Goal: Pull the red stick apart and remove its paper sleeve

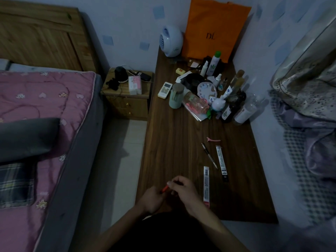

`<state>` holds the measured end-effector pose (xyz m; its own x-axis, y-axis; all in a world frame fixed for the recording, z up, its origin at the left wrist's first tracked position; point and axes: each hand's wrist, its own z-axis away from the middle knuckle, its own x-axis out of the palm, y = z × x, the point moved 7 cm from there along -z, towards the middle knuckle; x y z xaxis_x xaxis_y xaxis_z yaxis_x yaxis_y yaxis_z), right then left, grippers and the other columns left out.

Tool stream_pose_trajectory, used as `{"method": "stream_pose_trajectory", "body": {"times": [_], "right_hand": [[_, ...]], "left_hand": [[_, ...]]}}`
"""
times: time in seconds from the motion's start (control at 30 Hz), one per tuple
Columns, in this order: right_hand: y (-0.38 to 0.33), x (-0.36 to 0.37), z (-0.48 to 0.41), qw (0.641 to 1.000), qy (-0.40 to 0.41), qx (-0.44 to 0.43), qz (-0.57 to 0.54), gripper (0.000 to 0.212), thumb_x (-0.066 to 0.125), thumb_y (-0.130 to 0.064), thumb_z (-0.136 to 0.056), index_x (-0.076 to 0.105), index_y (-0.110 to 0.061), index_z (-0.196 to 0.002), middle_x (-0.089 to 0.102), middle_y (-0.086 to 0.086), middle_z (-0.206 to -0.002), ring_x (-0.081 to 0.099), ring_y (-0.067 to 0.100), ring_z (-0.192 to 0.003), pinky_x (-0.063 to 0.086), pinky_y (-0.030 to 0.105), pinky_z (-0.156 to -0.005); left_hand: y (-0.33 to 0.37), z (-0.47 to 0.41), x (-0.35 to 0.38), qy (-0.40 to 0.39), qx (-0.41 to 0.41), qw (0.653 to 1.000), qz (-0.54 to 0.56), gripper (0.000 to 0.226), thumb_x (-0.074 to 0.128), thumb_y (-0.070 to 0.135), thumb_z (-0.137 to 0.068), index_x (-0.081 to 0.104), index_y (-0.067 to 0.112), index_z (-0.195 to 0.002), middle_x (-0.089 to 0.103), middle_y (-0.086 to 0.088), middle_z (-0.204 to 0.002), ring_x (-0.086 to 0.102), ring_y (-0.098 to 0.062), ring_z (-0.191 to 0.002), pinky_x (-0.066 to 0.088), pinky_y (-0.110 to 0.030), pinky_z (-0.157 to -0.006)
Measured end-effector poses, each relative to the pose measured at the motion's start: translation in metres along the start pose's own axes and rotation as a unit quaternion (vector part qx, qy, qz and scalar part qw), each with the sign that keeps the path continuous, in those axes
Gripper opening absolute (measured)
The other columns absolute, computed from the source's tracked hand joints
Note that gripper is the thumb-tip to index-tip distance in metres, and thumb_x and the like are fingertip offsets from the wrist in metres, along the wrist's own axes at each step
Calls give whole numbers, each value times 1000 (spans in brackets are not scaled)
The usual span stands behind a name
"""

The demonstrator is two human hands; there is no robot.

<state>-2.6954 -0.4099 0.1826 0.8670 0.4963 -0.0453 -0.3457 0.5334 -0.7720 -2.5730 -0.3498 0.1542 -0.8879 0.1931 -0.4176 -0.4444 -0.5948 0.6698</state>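
Desk, red pen slanting up-right.

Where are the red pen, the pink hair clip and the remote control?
red pen (165, 188), head view, barrel showing between the hands
pink hair clip (213, 140), head view, mid-length
remote control (165, 90), head view, middle of its face

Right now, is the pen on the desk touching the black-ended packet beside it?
Apart. The head view shows the pen lying left of the black-ended packet, with a strip of bare wooden desk visible between them along their whole length.
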Motion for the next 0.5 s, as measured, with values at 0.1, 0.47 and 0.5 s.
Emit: {"method": "stream_pose_trajectory", "body": {"times": [0.1,0.47,0.5], "right_hand": [[3,1,0,1000,-20,11,-8,13,69,-18,-86,73,-25,-76,68,-5,-68,62,7,-65,48,23,-64],[7,-2,-1,1000,-5,11,4,6,72,-22,-87,73,-18,-84,69,-2,-72,63,5,-63,48,18,-57],[7,-2,-1,1000,-7,13,3,6,72,-22,-87,74,-18,-83,69,-2,-73,63,6,-64,48,20,-59]], "left_hand": [[2,2,1,-13,9,1000,-2,53,53,48,-93,44,15,-52,42,3,-50,34,-5,-42,27,-31,-52],[-2,0,4,-17,-5,1000,0,55,54,45,-93,47,16,-47,41,5,-41,36,1,-32,29,-24,-44],[-2,-1,5,-19,-6,1000,-2,55,54,46,-92,48,16,-47,42,6,-41,36,2,-33,29,-24,-44]]}}
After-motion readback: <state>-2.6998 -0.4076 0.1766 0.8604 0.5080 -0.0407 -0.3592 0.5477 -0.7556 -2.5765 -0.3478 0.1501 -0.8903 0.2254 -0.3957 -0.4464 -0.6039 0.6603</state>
